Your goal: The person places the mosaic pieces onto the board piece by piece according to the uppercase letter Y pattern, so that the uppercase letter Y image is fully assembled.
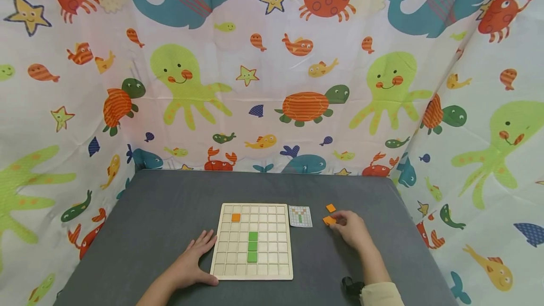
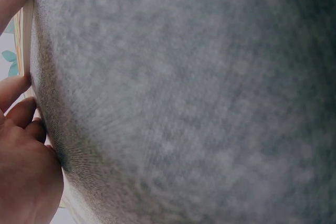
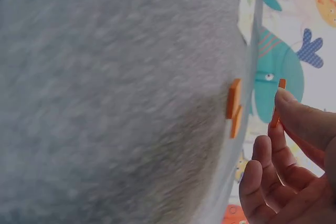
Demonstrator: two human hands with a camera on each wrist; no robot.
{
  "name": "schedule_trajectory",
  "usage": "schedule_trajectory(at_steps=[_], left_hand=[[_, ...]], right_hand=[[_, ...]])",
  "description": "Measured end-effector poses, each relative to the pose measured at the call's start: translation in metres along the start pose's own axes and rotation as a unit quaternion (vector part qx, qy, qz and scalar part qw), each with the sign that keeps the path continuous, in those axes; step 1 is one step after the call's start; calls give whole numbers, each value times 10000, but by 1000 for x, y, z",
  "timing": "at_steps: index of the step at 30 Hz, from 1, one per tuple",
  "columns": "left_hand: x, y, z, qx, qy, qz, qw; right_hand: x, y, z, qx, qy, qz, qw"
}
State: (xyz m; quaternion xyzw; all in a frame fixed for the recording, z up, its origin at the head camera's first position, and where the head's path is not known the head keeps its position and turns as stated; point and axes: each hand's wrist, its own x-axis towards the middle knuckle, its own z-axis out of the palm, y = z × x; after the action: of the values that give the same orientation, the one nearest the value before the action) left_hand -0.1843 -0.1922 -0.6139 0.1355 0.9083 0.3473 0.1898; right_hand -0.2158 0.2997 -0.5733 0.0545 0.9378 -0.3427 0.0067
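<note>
A pale wooden grid board (image 1: 272, 256) lies on the table, with one orange square tile (image 1: 235, 217) near its upper left and a column of three green tiles (image 1: 252, 246) near its middle. My left hand (image 1: 190, 262) rests at the board's left side, fingers spread along the edge and thumb at the near left corner. Right of the board, my right hand (image 1: 353, 231) pinches an orange square tile (image 3: 282, 83) between thumb and finger, seen edge-on in the right wrist view. Two more orange tiles (image 3: 234, 99) lie on the table just beyond that hand.
A small pattern card (image 1: 300, 216) with a printed grid lies against the board's right edge. Dark grey cloth covers the table (image 1: 170, 202). A curtain printed with sea animals (image 1: 263, 103) stands behind and on both sides. A black object (image 1: 352, 286) sits by the right wrist.
</note>
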Motion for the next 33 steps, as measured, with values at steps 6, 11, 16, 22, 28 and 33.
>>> schedule_trajectory(at_steps=[6,11,16,22,28,33], left_hand=[[-1,1,-1,-12,-21,-19,10000],[0,2,0,-39,-34,-100,9999],[2,1,0,6,-41,-159,9999],[1,0,-1,-3,-16,-78,10000],[0,-1,0,-40,-77,46,10000],[0,0,0,-23,-46,3,10000]], right_hand=[[3,-14,1,-30,22,-47,10000],[3,-23,3,11,28,-79,10000],[3,-35,8,32,173,-253,9995],[5,-50,18,170,254,-373,9988],[6,-63,29,289,88,-396,9988],[8,-74,38,279,-58,-619,9977]])
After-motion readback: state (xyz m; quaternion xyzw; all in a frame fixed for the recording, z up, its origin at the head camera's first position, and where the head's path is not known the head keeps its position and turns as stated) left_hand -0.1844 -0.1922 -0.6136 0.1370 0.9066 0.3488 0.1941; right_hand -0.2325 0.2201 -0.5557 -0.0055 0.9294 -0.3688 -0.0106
